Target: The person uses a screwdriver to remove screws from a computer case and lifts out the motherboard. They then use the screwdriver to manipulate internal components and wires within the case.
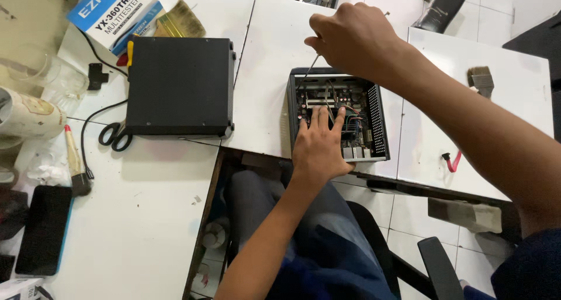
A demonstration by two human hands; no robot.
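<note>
A small open black computer case [378,121] with a circuit board and coloured wires inside sits near the white table's front edge. My left hand [318,145] lies flat inside it, fingers spread on the board. My right hand [350,40] hovers above the case's far side, gripping a thin screwdriver [310,67] whose shaft slants down into the case's back left corner.
A closed black box [178,83] rests to the left, with scissors [115,135] at its corner. A blue-and-white carton [117,13], paintbrushes [480,78], a phone [44,230], a mug [26,116] and cables lie around. A red cable [453,161] is right of the case.
</note>
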